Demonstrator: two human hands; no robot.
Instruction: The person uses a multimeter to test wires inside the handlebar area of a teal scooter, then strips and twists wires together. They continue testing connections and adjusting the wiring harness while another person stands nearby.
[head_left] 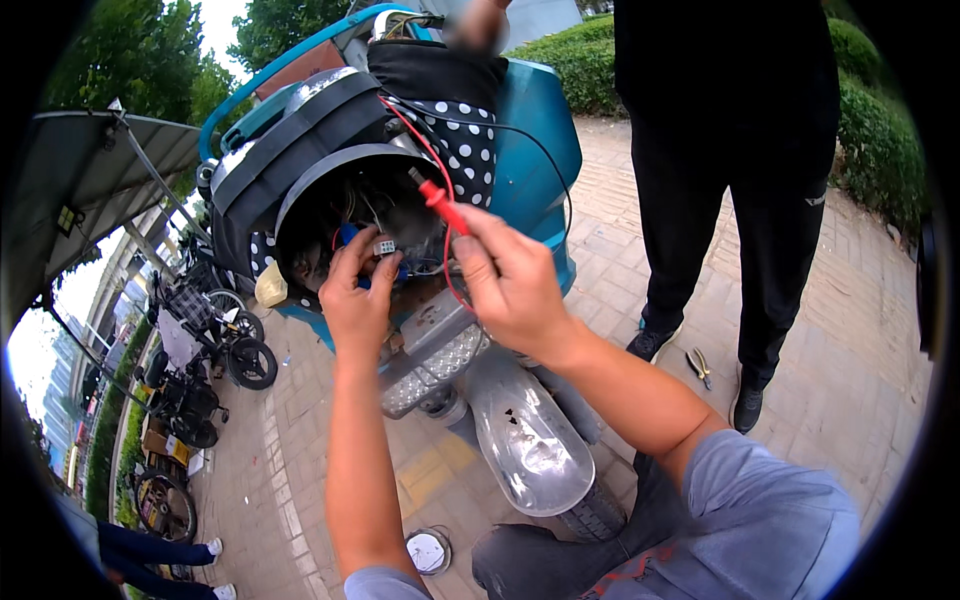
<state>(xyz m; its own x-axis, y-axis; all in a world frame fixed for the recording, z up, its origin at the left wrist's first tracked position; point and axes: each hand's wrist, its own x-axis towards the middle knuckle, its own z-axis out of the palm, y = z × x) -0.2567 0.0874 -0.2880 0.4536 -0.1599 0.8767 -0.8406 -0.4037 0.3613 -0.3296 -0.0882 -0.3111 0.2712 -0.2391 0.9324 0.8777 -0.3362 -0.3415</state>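
My left hand (352, 305) pinches a small white plug connector (385, 247) with several holes, at the mouth of an opened round front housing (300, 190) on a teal vehicle (545, 100). A red test probe (438, 203) is gripped in my right hand (512, 282), its tip pointing up and left, apart from the connector. The probe's red lead (440, 160) loops up over the housing, beside a thin black cable (545, 145). Loose wires and blue pieces fill the dark inside; much of it lies in shadow.
A chrome-like front fender (525, 440) stands below the housing, close to my knees. At right, a person in black trousers (690, 180) stands near pliers (700, 368) on the paving. A round tin (428, 552) sits on the ground; wheelchairs (190, 370) stand at left.
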